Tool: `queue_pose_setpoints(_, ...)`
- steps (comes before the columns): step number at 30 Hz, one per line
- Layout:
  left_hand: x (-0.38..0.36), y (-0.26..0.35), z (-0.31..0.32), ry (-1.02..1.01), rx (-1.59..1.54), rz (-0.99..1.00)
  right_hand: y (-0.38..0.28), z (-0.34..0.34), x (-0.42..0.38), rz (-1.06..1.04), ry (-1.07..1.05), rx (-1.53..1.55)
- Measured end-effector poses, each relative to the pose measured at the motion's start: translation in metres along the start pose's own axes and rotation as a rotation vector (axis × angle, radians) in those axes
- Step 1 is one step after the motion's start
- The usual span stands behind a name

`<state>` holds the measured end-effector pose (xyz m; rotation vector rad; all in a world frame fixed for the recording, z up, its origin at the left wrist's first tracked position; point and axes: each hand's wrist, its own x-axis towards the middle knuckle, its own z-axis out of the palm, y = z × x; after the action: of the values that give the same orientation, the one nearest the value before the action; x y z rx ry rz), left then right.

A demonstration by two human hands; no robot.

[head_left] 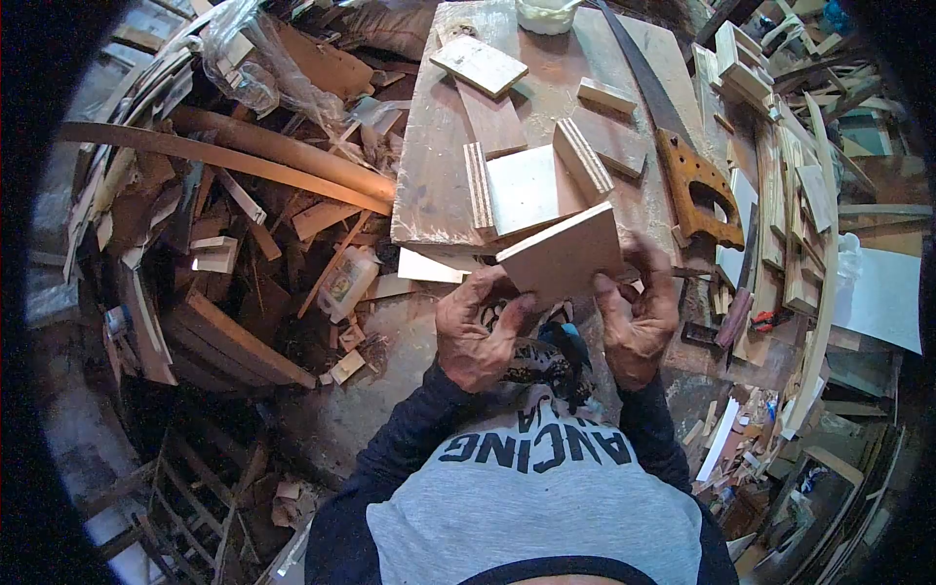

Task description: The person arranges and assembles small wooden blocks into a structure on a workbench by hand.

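Between my two hands I hold a small wooden panel (564, 255), tilted up over the near edge of the workbench. My left hand (480, 327) grips its lower left corner with the thumb in front. The lower right corner sits in the fingers of my right hand (636, 310). Just behind the panel stands a partly built plywood box (523, 191), with two raised side walls and a pale inner face. The panel overlaps the box's near side in this view.
On the workbench (421, 195) lie a handsaw (700, 190), a loose wood block (479, 66), a short wood strip (606, 96) and a white tub (548, 14). Scrap wood (322, 219) heaps up at left. A chisel-like tool (733, 317) and timber strips (801, 224) lie at right.
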<state>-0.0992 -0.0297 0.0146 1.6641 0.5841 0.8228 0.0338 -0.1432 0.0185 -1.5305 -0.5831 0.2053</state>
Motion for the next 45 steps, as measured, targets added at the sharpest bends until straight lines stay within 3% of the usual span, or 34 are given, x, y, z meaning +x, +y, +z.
queue_pose_setpoints(2,-0.002,0.002,0.004,0.008,-0.196,-0.113,-0.002,0.004,-0.002,0.094,0.072,0.279)
queue_pose_setpoints(5,-0.002,0.006,0.012,-0.017,-0.357,-0.164,0.003,-0.010,-0.010,0.308,-0.140,0.417)
queue_pose_setpoints(8,0.003,0.008,0.014,-0.113,-0.308,-0.151,-0.002,-0.001,-0.012,0.211,-0.054,0.297)
queue_pose_setpoints(10,0.005,0.007,0.014,-0.170,-0.331,-0.178,-0.004,-0.008,0.002,0.214,0.037,0.479)
queue_pose_setpoints(12,0.002,0.005,0.009,-0.113,-0.306,-0.141,-0.016,-0.019,0.021,0.124,-0.002,0.329)
queue_pose_setpoints(14,-0.003,-0.006,0.002,-0.048,-0.247,-0.074,-0.049,-0.033,0.044,-0.049,-0.162,-0.162)
queue_pose_setpoints(17,0.006,0.001,-0.012,0.053,-0.193,-0.002,-0.079,-0.038,0.087,-0.511,-0.480,-0.513)
queue_pose_setpoints(18,0.008,0.006,-0.017,0.070,-0.116,0.006,-0.082,-0.034,0.095,-0.571,-0.521,-0.491)
queue_pose_setpoints(25,0.028,0.012,-0.038,0.121,0.073,0.069,-0.086,-0.017,0.111,-0.644,-0.751,-0.853)
queue_pose_setpoints(28,0.030,0.017,-0.042,0.056,0.208,0.055,-0.089,-0.008,0.109,-0.744,-0.694,-0.933)
queue_pose_setpoints(32,0.051,0.031,-0.050,-0.043,0.600,0.395,-0.091,0.001,0.107,-0.710,-0.730,-0.975)
queue_pose_setpoints(37,0.066,0.028,-0.047,-0.135,0.499,0.451,-0.085,0.009,0.104,-0.698,-0.750,-1.054)
queue_pose_setpoints(45,0.072,0.021,-0.047,-0.224,0.496,0.452,-0.073,0.016,0.098,-0.765,-0.658,-0.895)
